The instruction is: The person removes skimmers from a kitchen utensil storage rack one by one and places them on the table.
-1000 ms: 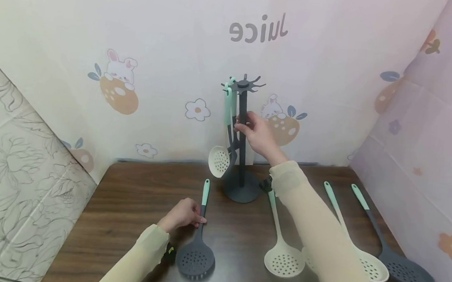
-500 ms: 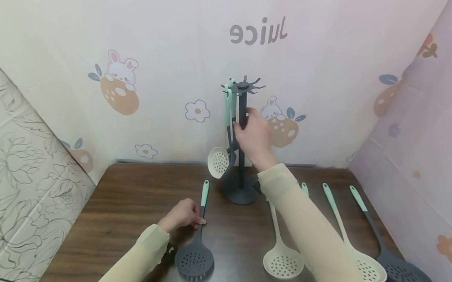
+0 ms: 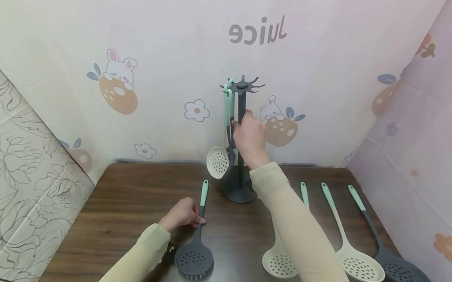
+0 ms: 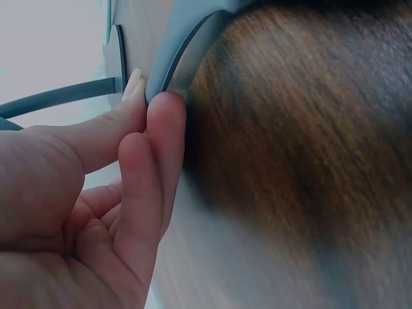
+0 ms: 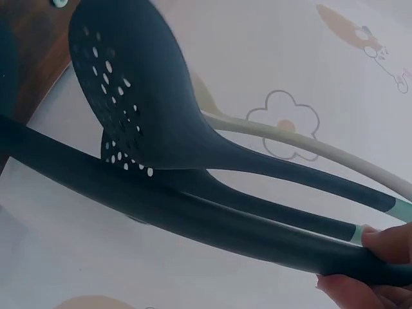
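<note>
A dark grey skimmer (image 3: 194, 258) with a mint handle end lies over the left half of the table. My left hand (image 3: 183, 213) pinches its shaft between thumb and fingers; the left wrist view shows the grey shaft (image 4: 183, 45) at the fingertips. At the back stands a dark utensil stand (image 3: 238, 194), its pole (image 5: 161, 212) gripped partway up by my right hand (image 3: 250, 136). On the stand's left side hang a cream slotted spoon (image 3: 217, 162) and dark slotted utensils (image 5: 138, 90) with mint handles. My right thumb is close to one mint handle.
To the right lie a cream skimmer (image 3: 278, 261), another cream one (image 3: 361, 264) and a dark grey one (image 3: 403, 271). A mint handle (image 3: 304, 193) shows beside my right forearm, which hides the rest. A patterned wall covering (image 3: 168, 65) rises behind the table.
My right hand has turned and closed around the pole, its forearm shifting left and uncovering more of the utensils on the right. The left hand keeps its place on the skimmer.
</note>
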Demonstrator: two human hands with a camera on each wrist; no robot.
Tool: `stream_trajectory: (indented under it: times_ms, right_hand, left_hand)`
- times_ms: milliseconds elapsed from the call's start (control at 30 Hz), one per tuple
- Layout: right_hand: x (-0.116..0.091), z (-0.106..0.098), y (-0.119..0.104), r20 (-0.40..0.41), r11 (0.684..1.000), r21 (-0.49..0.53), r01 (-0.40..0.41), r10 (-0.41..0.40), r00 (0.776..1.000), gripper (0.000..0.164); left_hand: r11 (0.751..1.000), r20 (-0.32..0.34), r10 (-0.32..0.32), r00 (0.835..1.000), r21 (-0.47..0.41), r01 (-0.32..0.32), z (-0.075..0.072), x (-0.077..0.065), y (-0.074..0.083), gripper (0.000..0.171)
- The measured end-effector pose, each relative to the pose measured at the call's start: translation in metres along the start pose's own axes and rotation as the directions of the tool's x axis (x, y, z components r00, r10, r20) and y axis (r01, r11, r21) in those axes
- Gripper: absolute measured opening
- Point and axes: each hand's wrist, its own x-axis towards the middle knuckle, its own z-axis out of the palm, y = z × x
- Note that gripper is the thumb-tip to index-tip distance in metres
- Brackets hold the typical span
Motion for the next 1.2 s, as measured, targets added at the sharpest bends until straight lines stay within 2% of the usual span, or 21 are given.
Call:
stream_trajectory:
  times_ms: [133,367,833,1067,1200]
  right_hand:
    - [0.002,0.0,-0.001,0.019,1.0,0.023,-0.014,0.014,1.0,0.021]
    - [0.007,-0.002,0.002,0.085,0.999,0.024,-0.029,0.027,0.996,0.022]
    - [0.027,-0.01,0.023,0.246,0.995,0.087,0.054,-0.074,0.966,0.023]
    - [0.036,-0.012,0.034,0.325,0.991,0.124,0.054,-0.092,0.941,0.028]
    - [0.038,-0.012,0.035,0.327,0.99,0.123,0.068,-0.105,0.939,0.03]
  left_hand:
    - [1.0,-0.004,0.007,1.0,0.024,-0.007,-0.001,-0.001,0.0,0.027]
    - [1.0,0.002,0.012,1.0,-0.006,-0.011,0.001,-0.001,-0.001,0.027]
    - [1.0,0.015,0.005,1.0,-0.016,-0.005,-0.001,-0.001,0.002,0.026]
    - [0.999,0.025,0.021,0.999,0.032,-0.022,-0.002,-0.001,0.003,0.026]
    - [0.995,0.035,0.027,0.999,0.095,-0.03,-0.006,-0.002,0.006,0.026]
